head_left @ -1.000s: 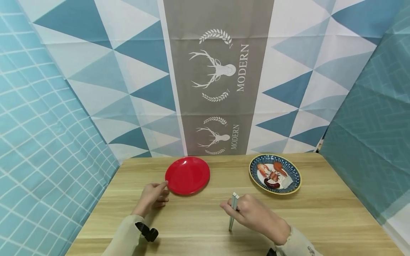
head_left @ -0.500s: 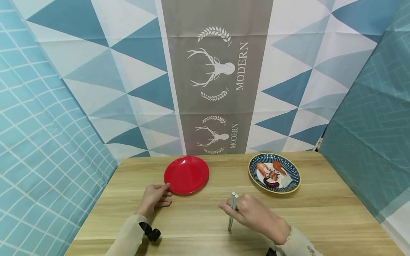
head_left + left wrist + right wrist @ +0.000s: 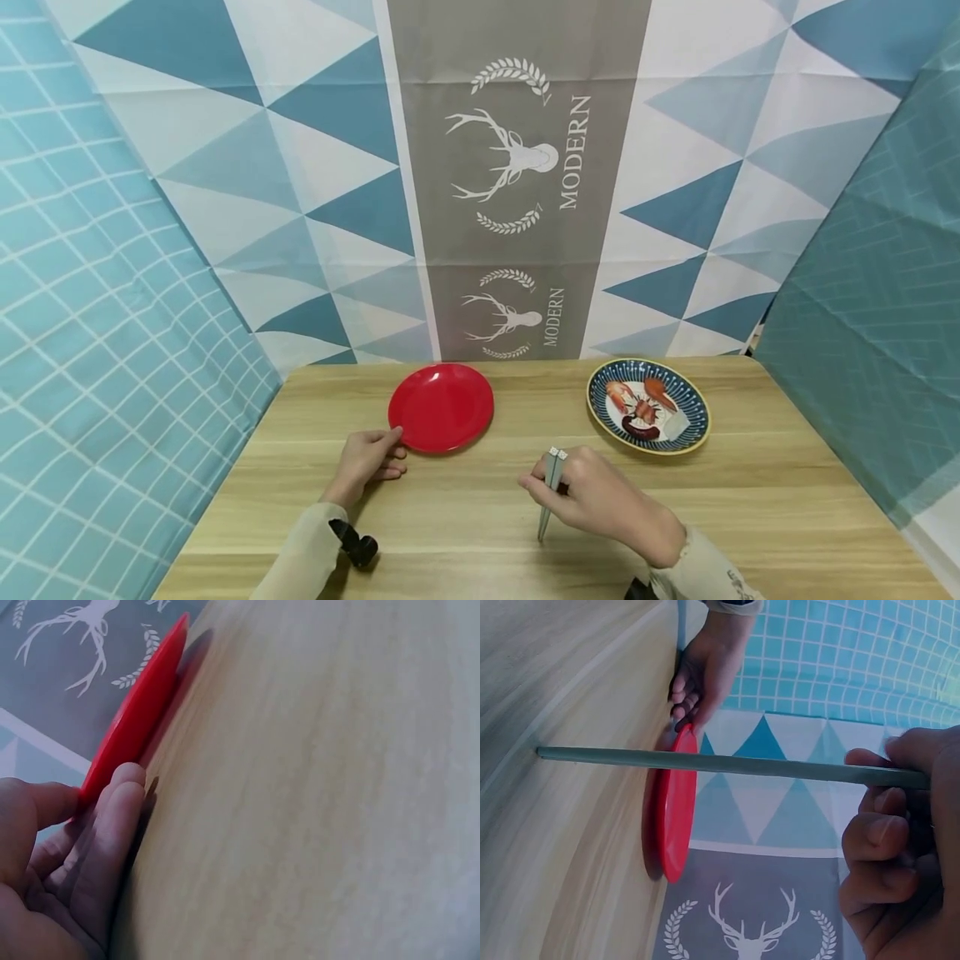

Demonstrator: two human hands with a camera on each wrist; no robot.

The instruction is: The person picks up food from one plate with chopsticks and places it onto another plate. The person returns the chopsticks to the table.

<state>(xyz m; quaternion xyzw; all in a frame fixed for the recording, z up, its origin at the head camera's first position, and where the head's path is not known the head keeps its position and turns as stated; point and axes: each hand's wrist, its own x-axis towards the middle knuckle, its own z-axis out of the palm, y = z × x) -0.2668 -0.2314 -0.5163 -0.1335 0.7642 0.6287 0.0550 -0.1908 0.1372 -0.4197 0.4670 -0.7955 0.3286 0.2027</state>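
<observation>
A round red plate (image 3: 441, 408) lies at the back left of the table. My left hand (image 3: 363, 460) pinches its near left rim, the thumb on top and fingers (image 3: 112, 832) under the edge in the left wrist view. My right hand (image 3: 600, 500) grips a pair of grey-green chopsticks (image 3: 551, 492) in front of the middle, the patterned ends up and the tips pointing down at the wood. In the right wrist view the chopsticks (image 3: 765, 766) overlap as one long stick. At the back right sits a blue-patterned plate (image 3: 693, 429) with a yellow rim.
On the patterned plate lie several small food-like pieces, among them a dark red curved one (image 3: 640, 428) and an orange one (image 3: 658, 393). The wooden table (image 3: 450, 533) ends at a printed curtain (image 3: 517, 208) behind, with a tiled-pattern cloth (image 3: 90, 333) on the left.
The left hand has shifted slightly right along the red plate's rim. The right hand has turned the chopsticks a little, their tops now leaning further right. Both plates stay in place.
</observation>
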